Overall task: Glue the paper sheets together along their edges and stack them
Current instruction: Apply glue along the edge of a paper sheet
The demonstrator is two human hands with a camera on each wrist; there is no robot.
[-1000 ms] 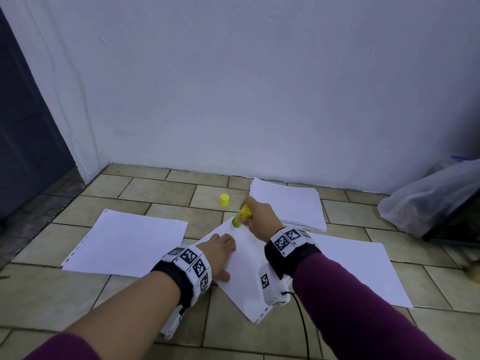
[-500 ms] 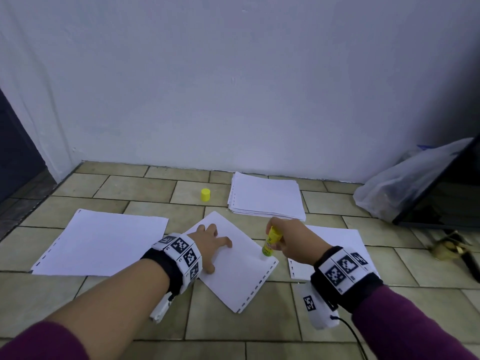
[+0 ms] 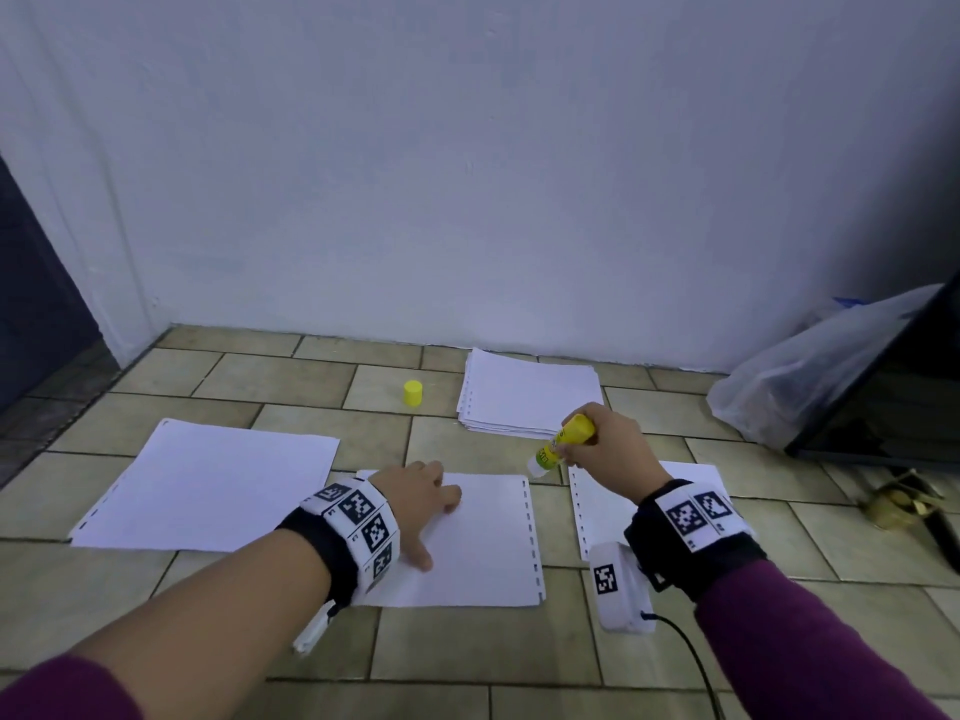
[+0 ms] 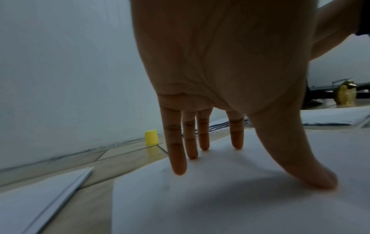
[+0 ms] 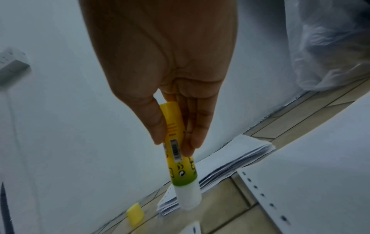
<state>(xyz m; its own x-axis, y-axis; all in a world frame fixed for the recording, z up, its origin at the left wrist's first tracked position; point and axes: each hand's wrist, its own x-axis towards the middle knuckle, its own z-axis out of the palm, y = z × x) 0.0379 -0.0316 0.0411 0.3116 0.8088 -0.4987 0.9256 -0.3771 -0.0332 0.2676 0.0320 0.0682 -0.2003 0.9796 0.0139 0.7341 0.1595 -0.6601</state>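
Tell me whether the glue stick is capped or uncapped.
Uncapped. The glue stick in the right hand shows its bare white tip, and the yellow cap stands apart on the floor.

The left hand (image 3: 415, 504) lies flat, palm down, fingers (image 4: 177, 158) straight and spread, thumb splayed out; the right hand (image 3: 605, 449) is raised, thumb and fingers (image 5: 197, 126) pinched together, pointing down; both forearms reach forward.

— Where are we working?

— On the floor of a plain room, likely in a home: beige floor tiles (image 3: 291, 379) run up to a bare white wall (image 3: 467, 174).

— Anything else we can see?

— A dark doorway (image 3: 31, 314) on our left and a filled plastic bag (image 3: 800, 387) on our right.
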